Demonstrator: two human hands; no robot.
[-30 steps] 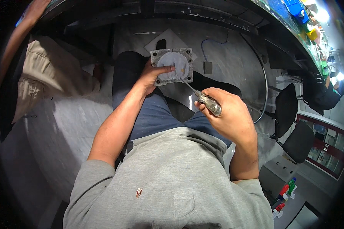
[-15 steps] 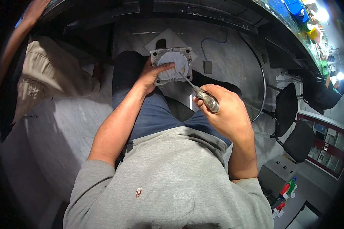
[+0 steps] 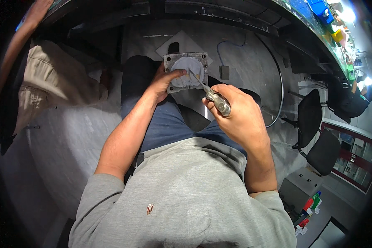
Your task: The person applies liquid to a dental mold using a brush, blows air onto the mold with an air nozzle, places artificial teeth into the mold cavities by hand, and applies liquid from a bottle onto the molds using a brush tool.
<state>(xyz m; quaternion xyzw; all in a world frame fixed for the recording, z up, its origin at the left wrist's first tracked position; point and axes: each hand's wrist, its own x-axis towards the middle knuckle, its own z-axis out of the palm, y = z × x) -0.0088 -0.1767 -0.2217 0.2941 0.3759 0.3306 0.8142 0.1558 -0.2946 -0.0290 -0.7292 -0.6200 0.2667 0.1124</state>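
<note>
The left hand (image 3: 163, 83) holds a grey, square, rough metal block (image 3: 197, 56) with a round hole in each visible corner and a pale, round face (image 3: 190, 63) in its middle. The block is held up above the lap, near the knees. The left thumb presses across the left side of the pale face; the other fingers are mostly hidden behind the block, so how they lie cannot be told, but the hand grips the block by its left edge and lower left corner.

The right hand (image 3: 244, 118) has its fingers curled around the thick, translucent, brownish handle of a thin-shafted metal hand tool (image 3: 215, 99). The shaft passes over the block's lower right corner, and its tip lies over the middle of the pale face, just beside the left thumb's tip; whether it touches the surface cannot be told.

Beyond the block, a pale, square tile (image 3: 188, 41) lies on the grey floor, and to its right sits a small, flat, grey box (image 3: 224, 73) with a thin blue cable (image 3: 219, 50). A black, curved hose (image 3: 282, 78) runs further right, near a black office chair (image 3: 310, 120).

Toward the tabletop's right end stand a blue plastic bin (image 3: 320, 10) and a small yellow container (image 3: 337, 36). A co-worker in beige trousers (image 3: 60, 80) is at the left.
</note>
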